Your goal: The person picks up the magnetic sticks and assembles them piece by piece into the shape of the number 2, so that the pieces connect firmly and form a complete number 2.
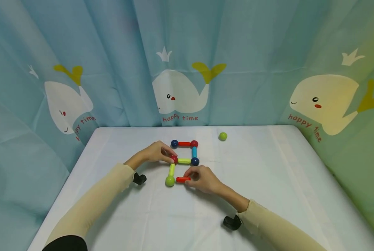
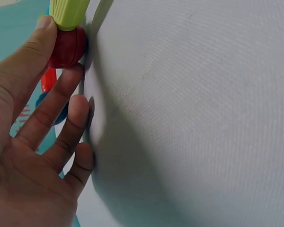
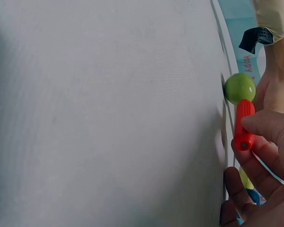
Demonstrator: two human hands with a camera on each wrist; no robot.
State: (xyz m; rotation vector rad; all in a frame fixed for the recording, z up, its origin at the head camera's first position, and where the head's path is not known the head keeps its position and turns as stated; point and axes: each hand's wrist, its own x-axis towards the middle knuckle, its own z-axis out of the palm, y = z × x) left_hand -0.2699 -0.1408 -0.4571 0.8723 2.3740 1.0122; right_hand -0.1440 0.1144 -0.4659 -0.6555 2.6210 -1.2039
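My left hand (image 1: 157, 152) pinches a red ball (image 2: 66, 47) between thumb and finger at the left corner of a figure of balls and rods. From that ball a yellow-green rod (image 1: 172, 169) runs down to a green ball (image 1: 170, 181), and another yellow-green rod (image 1: 184, 161) runs right to a dark blue ball (image 1: 194, 161). My right hand (image 1: 204, 179) pinches a red rod (image 3: 244, 125) between thumb and fingers. One end of this rod is at the green ball; whether they touch, I cannot tell. Its other end, with a metal-looking dot, points away.
Above, a blue rod (image 1: 194, 152), a second red ball (image 1: 194, 144), a red rod (image 1: 184, 144) and another dark blue ball (image 1: 174, 144) continue the figure. A loose green ball (image 1: 223, 136) lies near the far edge of the white table (image 1: 256, 167). A whale-print curtain (image 1: 252, 52) hangs behind.
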